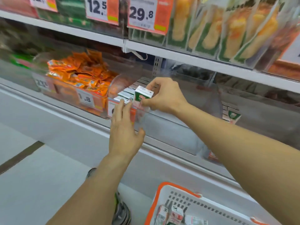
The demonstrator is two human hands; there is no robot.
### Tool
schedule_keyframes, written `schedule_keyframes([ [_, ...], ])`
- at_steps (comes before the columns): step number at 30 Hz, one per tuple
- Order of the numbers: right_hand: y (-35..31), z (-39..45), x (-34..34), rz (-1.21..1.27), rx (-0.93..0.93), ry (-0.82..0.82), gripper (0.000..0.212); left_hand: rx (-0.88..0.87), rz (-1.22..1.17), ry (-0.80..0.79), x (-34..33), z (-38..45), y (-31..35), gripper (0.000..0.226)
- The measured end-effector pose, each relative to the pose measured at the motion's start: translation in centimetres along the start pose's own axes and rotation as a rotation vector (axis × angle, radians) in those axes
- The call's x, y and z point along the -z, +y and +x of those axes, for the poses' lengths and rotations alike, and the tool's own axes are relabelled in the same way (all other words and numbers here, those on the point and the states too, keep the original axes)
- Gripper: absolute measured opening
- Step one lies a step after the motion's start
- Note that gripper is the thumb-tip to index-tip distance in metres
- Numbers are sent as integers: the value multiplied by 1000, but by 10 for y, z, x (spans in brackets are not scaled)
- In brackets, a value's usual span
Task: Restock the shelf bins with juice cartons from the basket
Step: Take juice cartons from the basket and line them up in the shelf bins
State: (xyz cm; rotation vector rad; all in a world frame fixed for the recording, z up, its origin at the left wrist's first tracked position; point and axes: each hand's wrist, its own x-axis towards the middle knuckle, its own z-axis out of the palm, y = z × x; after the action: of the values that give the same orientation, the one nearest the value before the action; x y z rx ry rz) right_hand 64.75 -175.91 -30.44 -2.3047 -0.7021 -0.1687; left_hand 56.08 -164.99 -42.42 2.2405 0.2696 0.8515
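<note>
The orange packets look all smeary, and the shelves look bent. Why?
Head view: motion blur smears the orange packets and price tags; the wide-angle lens bows the shelf edge. The juice carton in the right hand stays fairly sharp.

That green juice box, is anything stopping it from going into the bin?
Nothing visible blocks it. The right hand holds the juice carton just above the clear bin, beside cartons already inside; the left hand touches the bin's front.

White shelves (100,38) run across, price tags (142,13) clipped above the hands. Left of them sits a clear tub of orange packets (81,73). Pale floor (32,184) below, crossed by a dark strip (21,153).
</note>
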Motion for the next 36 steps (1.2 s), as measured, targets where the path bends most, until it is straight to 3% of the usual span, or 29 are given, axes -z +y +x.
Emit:
schedule_keyframes([
  [3,-4,11,-23,-51,-32,-58,40,21,-61,36,-2,-1,1,85],
  [7,-1,15,-38,122,-155,-115,32,42,-108,34,-2,-3,2,85],
  [9,-1,13,-42,21,-149,-171,14,38,-106,37,-1,-5,3,85],
  [12,-8,8,-41,-162,-131,-252,25,40,-95,43,-1,-4,3,83],
  [15,-11,-4,-29,-208,-90,-285,21,38,-48,51,0,-7,6,81],
  [18,-2,-40,-7,-242,51,-81,35,41,5,130,2,-16,12,68],
  [21,16,-107,24,-136,267,74,25,-29,-37,146,5,-30,25,37],
  [24,64,-176,45,-111,258,68,16,22,-132,-108,0,-59,52,16],
  [28,155,-265,31,-31,-197,-212,13,-9,-104,-705,-39,-130,78,11],
  [32,226,-341,-3,-60,-506,-657,23,20,185,-1338,-85,-207,55,42],
  [36,245,-402,-34,7,-614,-909,37,173,383,-1701,-104,-267,23,64],
])
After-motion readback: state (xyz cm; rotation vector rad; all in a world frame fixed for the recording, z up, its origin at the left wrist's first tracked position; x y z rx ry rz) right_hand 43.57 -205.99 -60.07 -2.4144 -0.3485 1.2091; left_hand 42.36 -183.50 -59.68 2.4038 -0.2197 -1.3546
